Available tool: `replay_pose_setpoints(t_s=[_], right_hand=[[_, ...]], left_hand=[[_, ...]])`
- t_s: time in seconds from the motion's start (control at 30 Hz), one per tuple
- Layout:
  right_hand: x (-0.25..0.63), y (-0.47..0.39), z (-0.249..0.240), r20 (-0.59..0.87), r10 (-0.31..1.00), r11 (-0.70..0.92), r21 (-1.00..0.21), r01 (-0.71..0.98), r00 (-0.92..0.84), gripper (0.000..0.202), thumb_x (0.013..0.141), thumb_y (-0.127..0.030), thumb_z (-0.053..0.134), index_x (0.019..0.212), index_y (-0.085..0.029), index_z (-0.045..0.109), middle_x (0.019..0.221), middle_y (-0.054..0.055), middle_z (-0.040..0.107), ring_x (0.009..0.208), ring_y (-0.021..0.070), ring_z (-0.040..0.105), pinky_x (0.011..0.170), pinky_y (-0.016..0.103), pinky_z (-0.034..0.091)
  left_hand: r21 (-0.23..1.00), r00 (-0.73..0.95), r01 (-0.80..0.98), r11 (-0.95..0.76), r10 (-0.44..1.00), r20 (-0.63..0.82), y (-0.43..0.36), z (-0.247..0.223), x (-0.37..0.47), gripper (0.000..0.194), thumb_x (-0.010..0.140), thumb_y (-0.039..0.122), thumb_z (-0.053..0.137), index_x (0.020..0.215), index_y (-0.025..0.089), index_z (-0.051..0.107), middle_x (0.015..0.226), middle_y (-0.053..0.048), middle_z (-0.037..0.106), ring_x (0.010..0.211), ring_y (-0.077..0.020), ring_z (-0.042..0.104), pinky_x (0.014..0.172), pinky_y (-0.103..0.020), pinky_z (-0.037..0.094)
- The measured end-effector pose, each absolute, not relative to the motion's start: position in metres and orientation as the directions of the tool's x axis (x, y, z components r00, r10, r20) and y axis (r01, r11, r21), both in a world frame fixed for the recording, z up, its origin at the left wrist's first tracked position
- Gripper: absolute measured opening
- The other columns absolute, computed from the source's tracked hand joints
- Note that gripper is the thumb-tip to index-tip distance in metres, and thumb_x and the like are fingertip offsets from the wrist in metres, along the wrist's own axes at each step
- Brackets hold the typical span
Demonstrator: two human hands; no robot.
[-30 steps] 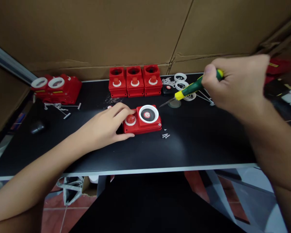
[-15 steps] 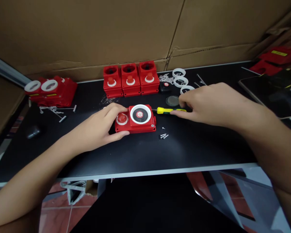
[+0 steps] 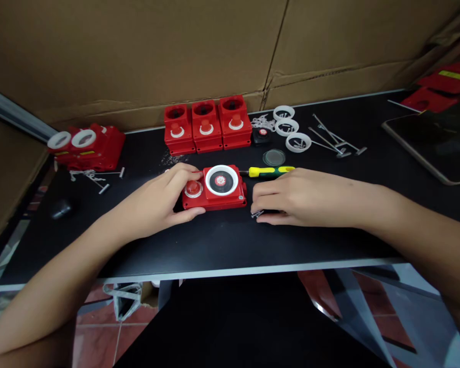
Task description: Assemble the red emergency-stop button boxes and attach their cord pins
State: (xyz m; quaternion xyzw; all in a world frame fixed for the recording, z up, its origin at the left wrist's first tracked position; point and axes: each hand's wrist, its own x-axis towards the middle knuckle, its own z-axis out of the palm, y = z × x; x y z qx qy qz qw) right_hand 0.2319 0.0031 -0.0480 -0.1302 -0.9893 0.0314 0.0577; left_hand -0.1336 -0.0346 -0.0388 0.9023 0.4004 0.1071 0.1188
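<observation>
A red box [image 3: 226,202] with a white ring and a red button lies flat on the black table. Around its left end my left hand [image 3: 161,204] is wrapped, thumb at the front edge and fingers on top. My right hand [image 3: 287,197] is just right of the box, its fingertips closing on small screws [image 3: 256,213] on the tabletop; how many are between the fingers is hidden. Behind that hand lies a yellow and green screwdriver [image 3: 266,171], its shaft pointing at the box's right side. A round clear disc [image 3: 274,157] rests behind the screwdriver.
Three red boxes [image 3: 207,128] stand along the cardboard wall [image 3: 157,61]. Right of them are white rings [image 3: 298,142] holding screws, and metal T-shaped rods [image 3: 331,138]. More red boxes [image 3: 111,145] sit at left, with a black object [image 3: 61,208] nearer. A dark tablet-like device [image 3: 425,143] lies right.
My right hand has let go of the screwdriver and moved toward me and left, down to the screws. The screwdriver lies on the table. My left hand keeps its hold on the box.
</observation>
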Motion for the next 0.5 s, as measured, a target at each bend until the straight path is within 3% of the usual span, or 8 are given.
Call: replay_pose_setpoints(t_s=[0.2, 0.3, 0.4, 0.5], right_hand=[[0.227, 0.000, -0.054, 0.161, 0.239, 0.967, 0.050, 0.250, -0.958, 0.029, 0.116, -0.024, 0.053, 0.099, -0.014, 0.075, 0.099, 0.003, 0.075, 0.072, 0.0072, 0.048, 0.070, 0.027, 0.023], [0.230, 0.002, -0.049, 0.200, 0.233, 0.966, 0.067, 0.250, -0.952, 0.032, 0.117, -0.025, 0.051, 0.099, -0.015, 0.076, 0.099, 0.003, 0.075, 0.075, 0.0080, 0.053, 0.069, 0.027, 0.026], [0.237, 0.008, -0.037, 0.210, 0.305, 0.952, -0.062, 0.298, -0.929, 0.031, 0.117, -0.025, 0.051, 0.109, -0.018, 0.080, 0.106, 0.003, 0.077, 0.084, 0.0071, 0.063, 0.073, 0.024, 0.039], [0.241, 0.013, -0.025, 0.260, 0.500, 0.850, -0.331, 0.410, -0.826, 0.024, 0.114, -0.032, 0.058, 0.112, -0.019, 0.079, 0.101, 0.002, 0.076, 0.079, 0.0046, 0.063, 0.076, 0.022, 0.050]], left_hand=[[0.272, 0.680, 0.675, -0.685, 0.721, 0.129, -0.035, -0.040, -0.133, 0.056, 0.117, 0.060, 0.065, 0.151, 0.017, 0.057, 0.158, -0.023, 0.068, 0.138, -0.0388, 0.076, 0.116, -0.056, 0.069], [0.269, 0.696, 0.651, -0.710, 0.699, 0.161, -0.035, -0.040, -0.133, 0.054, 0.119, 0.059, 0.063, 0.151, 0.016, 0.056, 0.156, -0.023, 0.068, 0.138, -0.0384, 0.077, 0.115, -0.055, 0.069], [0.302, 0.709, 0.626, -0.719, 0.686, 0.165, -0.035, -0.040, -0.132, 0.051, 0.119, 0.058, 0.064, 0.151, 0.019, 0.058, 0.157, -0.022, 0.068, 0.140, -0.0380, 0.076, 0.118, -0.055, 0.068], [0.345, 0.713, 0.611, -0.713, 0.685, 0.152, -0.035, -0.039, -0.131, 0.049, 0.118, 0.057, 0.067, 0.152, 0.023, 0.060, 0.160, -0.020, 0.067, 0.141, -0.0366, 0.075, 0.120, -0.053, 0.067]])
